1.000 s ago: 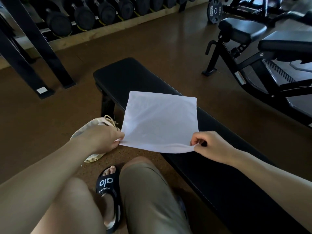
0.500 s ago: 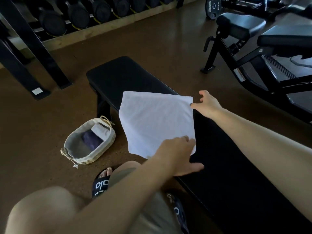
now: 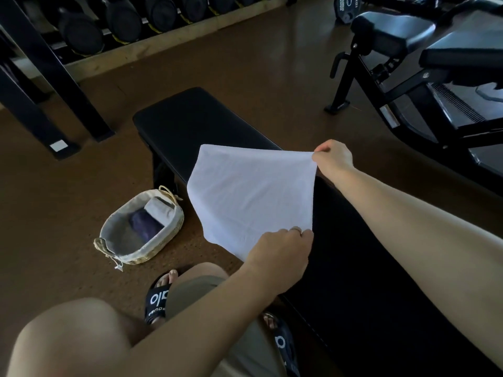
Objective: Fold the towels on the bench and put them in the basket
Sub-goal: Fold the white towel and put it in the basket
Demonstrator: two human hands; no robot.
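Head view: both hands, left hand and right hand, pinch corners of an unfolded white towel over the bench, while two folded towels already sit in the basket.

Just one camera here, worn on the head, so it looks forward and steeply down from the person's own eye level. It's wide-angle, so the edges bow a bit. Close stuff fills the bottom of the frame: bare knees and forearms come in from the lower edge, very near the lens. The long black padded bench runs diagonally from the lower right up toward the centre. The brown floor spreads across the left side and middle, and the dark rack of dumbbells sits far off along the upper left. With no second view, there's nothing shared.
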